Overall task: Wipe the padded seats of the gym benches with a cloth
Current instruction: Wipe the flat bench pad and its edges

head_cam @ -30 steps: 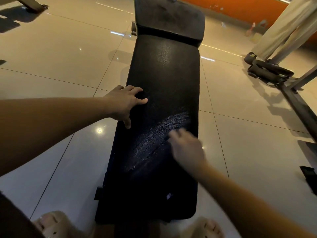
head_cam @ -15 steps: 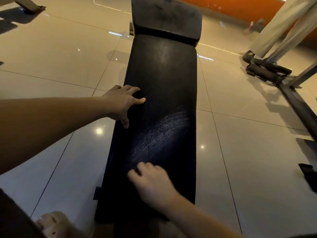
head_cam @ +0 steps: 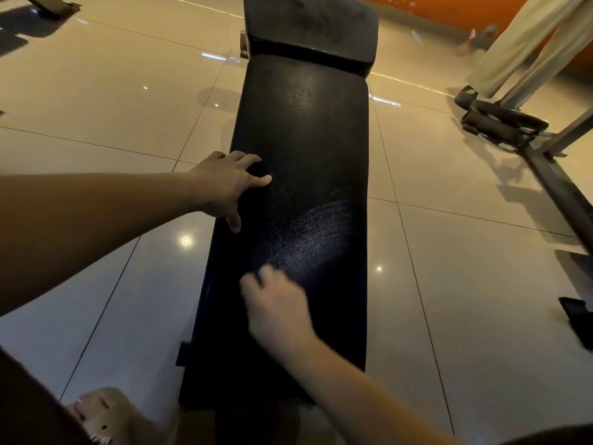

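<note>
The left hand (head_cam: pixel 224 184) lies flat on the near-left edge of the long black bench pad (head_cam: pixel 305 139). Its fingers are spread and straight. The fingertips reach inward onto the padding, and the thumb points back along the pad's side. It grips nothing and only rests on the surface.

The right hand (head_cam: pixel 277 308) is nearer the person than the left hand, toward the middle of the same pad, and touches the padding. It is blurred. The knuckles are raised and the fingers look bent under, but whether they hold a cloth beneath the palm cannot be told.

Just beyond the right hand's fingers, toward the pad's right side, a shiny smeared patch (head_cam: pixel 316 236) shows on the dark covering. Far past both hands, a smaller black pad (head_cam: pixel 309 27) butts against the end of the long one.

The bench stands on a glossy tiled floor (head_cam: pixel 96 91). Below the left forearm, close to the person, is a foot in a pale sandal (head_cam: pixel 99 412). Well off to the right of the right hand, a dark metal machine frame (head_cam: pixel 558 184) runs across the tiles.
</note>
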The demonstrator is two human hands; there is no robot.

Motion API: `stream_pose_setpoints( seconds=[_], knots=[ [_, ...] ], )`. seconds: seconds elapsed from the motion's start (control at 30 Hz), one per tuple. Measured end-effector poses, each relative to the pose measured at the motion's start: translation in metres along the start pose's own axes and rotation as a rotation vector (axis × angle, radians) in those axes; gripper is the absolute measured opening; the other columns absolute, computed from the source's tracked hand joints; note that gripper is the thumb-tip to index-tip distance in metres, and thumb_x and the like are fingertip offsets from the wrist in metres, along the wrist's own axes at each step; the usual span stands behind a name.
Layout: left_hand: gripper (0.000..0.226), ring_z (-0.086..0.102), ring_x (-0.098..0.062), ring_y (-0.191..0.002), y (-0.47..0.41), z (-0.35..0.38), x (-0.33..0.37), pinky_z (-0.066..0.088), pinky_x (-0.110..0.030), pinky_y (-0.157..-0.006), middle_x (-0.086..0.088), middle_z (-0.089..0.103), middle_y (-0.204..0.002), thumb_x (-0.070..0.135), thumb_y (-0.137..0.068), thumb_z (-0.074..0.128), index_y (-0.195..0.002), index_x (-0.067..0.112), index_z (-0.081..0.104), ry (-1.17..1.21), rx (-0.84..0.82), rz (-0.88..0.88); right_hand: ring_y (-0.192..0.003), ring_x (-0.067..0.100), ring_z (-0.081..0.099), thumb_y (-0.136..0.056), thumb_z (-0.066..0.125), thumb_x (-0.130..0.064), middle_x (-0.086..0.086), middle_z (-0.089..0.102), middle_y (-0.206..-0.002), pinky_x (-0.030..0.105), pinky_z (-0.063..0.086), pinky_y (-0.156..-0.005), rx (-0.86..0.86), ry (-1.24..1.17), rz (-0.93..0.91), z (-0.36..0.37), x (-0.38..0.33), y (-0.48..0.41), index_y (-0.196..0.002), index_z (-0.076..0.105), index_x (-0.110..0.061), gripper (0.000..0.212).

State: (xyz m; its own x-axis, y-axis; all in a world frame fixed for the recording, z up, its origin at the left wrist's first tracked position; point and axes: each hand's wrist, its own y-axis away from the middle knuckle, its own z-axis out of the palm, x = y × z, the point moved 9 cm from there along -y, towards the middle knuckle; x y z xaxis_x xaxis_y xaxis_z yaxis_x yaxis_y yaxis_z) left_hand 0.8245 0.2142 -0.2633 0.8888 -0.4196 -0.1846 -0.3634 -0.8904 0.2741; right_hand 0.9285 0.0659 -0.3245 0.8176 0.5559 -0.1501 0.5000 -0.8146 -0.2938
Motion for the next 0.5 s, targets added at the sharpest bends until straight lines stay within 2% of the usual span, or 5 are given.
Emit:
stream_pose_setpoints(
  seconds=[0.1, 0.17, 0.27, 0.37, 0.5],
  knots=[
    [0.123, 0.008, -0.031, -0.154, 0.000, 0.000, 0.000, 0.025, -0.050, -0.120, -0.005, 0.002, -0.169, 0.072, -0.066, 0.079, -0.162, 0.038, 0.009, -0.003, 0.004, 0.005, -0.078, 0.024, 0.057, -0.080, 0.065, -0.026, 0.003, 0.054, -0.095, 0.033, 0.044, -0.057, -0.225, -0.007, -0.345, 0.009, -0.036, 0.046, -0.112, 0.051, -0.024, 0.035],
    [0.123, 0.007, -0.031, -0.154, 0.000, 0.000, -0.001, 0.024, -0.050, -0.120, -0.005, 0.001, -0.169, 0.072, -0.066, 0.079, -0.162, 0.039, 0.009, -0.001, 0.006, 0.005, -0.075, 0.024, 0.056, -0.083, 0.065, -0.027, 0.003, 0.054, -0.091, 0.034, 0.043, -0.056, -0.213, 0.045, -0.443, -0.003, -0.009, 0.044, -0.109, 0.049, -0.024, 0.030],
    [0.123, 0.007, -0.031, -0.154, 0.000, 0.001, 0.000, 0.023, -0.050, -0.120, -0.004, 0.001, -0.169, 0.070, -0.067, 0.080, -0.162, 0.038, 0.009, 0.015, -0.001, 0.005, -0.069, 0.031, 0.058, -0.087, 0.070, -0.023, 0.007, 0.053, -0.085, 0.036, 0.042, -0.049, -0.057, 0.152, -0.221, -0.034, 0.083, -0.008, -0.099, 0.052, -0.021, 0.022],
    [0.122, 0.006, -0.031, -0.154, 0.000, 0.001, 0.000, 0.023, -0.050, -0.120, -0.003, 0.001, -0.169, 0.068, -0.068, 0.081, -0.162, 0.037, 0.010, 0.023, -0.003, 0.002, -0.077, 0.033, 0.061, -0.098, 0.059, -0.029, 0.008, 0.057, -0.092, 0.033, 0.042, -0.054, 0.064, 0.267, 0.138, -0.071, 0.167, -0.059, -0.108, 0.057, -0.018, 0.015],
    [0.122, 0.006, -0.030, -0.154, 0.000, 0.000, 0.000, 0.022, -0.049, -0.120, -0.003, 0.001, -0.169, 0.069, -0.067, 0.081, -0.162, 0.038, 0.010, 0.029, 0.002, 0.001, -0.082, 0.032, 0.059, -0.100, 0.056, -0.027, 0.009, 0.055, -0.097, 0.038, 0.049, -0.059, 0.129, 0.190, 0.279, -0.062, 0.148, -0.058, -0.110, 0.054, -0.016, 0.015]
  ],
)
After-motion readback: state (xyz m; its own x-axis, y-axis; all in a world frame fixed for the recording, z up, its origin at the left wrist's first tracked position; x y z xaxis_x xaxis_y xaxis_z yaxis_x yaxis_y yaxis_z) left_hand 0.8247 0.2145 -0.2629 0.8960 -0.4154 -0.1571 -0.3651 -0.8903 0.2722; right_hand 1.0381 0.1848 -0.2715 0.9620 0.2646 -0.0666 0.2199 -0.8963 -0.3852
